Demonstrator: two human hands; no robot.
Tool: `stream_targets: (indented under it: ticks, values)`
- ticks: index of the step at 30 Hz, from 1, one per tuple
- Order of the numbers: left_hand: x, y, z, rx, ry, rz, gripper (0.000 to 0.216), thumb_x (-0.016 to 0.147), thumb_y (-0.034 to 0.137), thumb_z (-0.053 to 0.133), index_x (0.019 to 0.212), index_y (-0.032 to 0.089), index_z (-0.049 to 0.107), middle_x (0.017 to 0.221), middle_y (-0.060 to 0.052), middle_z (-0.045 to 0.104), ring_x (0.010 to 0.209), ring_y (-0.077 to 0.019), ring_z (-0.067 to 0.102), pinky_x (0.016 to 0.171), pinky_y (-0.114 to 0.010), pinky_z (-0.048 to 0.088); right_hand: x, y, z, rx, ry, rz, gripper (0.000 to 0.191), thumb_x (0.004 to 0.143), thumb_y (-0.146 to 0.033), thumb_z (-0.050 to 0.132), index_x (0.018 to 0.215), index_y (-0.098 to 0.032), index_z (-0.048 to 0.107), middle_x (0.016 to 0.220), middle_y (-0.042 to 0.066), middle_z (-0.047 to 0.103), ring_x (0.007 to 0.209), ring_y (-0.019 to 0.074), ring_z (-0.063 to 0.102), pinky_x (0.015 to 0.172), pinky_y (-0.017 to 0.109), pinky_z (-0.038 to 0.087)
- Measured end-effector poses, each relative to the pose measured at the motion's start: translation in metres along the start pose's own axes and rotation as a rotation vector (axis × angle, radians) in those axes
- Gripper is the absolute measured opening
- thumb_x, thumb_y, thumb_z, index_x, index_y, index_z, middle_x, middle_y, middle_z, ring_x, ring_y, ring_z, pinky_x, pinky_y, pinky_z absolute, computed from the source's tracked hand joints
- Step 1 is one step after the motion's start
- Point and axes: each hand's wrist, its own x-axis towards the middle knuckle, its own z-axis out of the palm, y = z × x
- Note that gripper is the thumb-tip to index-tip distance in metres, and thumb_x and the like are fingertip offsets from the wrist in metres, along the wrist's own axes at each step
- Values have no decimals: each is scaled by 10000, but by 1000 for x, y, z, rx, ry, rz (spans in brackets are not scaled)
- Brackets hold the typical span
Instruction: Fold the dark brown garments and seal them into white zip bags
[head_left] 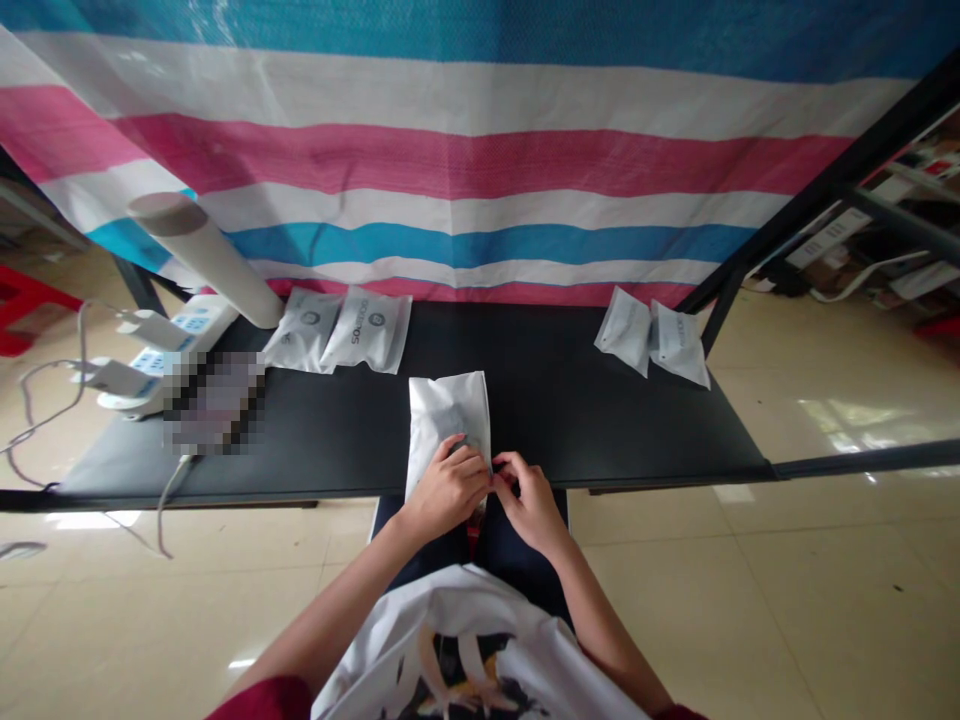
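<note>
A white zip pouch [435, 400] lies at the near edge of the black table, in front of my body. Something grey shows faintly through its translucent front. My left hand [452, 487] rests on the pouch's lower part, fingers curled over it and holding it. Beside the pouch's right edge is my right hand [531, 505], its thumb and forefinger pinched together there. Whatever is between those fingertips is too small to make out. My left hand covers the pouch's lower end.
Two printed pouches [367, 330] lie at the back left, and two smaller pouches [626, 330] at the back right. A white cylinder [206, 255] leans near a power strip [202, 325] with plugs and cables. Behind the table [322, 440] hangs a striped sheet [450, 160].
</note>
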Motion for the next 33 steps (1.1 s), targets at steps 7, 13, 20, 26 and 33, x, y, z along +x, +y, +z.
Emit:
stream_targets:
  ticks: [7,13,20,26,33]
  values:
    - [-3,6,1,-3,52,67,203,926,142,491,795,184,641,814,-25,645,859,-170,571,904,-369,434,1,2,-3,364,-108,97,186,928,-385,517,1032,-234,551,748,4,657,731,192,650,699,297,481]
    - [-1,15,4,-48,88,102,212,931,102,478,907,184,672,826,-31,669,902,-169,591,816,-337,442,12,10,-8,519,-130,147,192,872,-388,565,857,-241,443,643,-60,497,582,130,506,571,248,397]
    - [1,48,19,-147,123,186,171,943,146,512,954,185,678,827,-20,703,864,-154,614,792,-330,443,88,25,-11,382,196,76,227,781,-398,559,741,-241,400,625,-48,463,558,132,458,537,252,338]
    - [4,44,10,-104,81,-43,202,909,403,613,960,220,681,988,-51,693,1059,-240,582,957,-451,417,132,30,-11,338,269,62,255,784,-458,569,864,-237,467,613,-37,552,516,142,480,514,261,335]
    - [4,2,7,-155,35,-242,780,864,604,568,1461,153,350,1543,-211,285,1464,-391,197,1141,-591,274,97,21,-9,389,196,79,296,839,-512,543,853,-218,568,711,2,618,651,170,575,585,263,427]
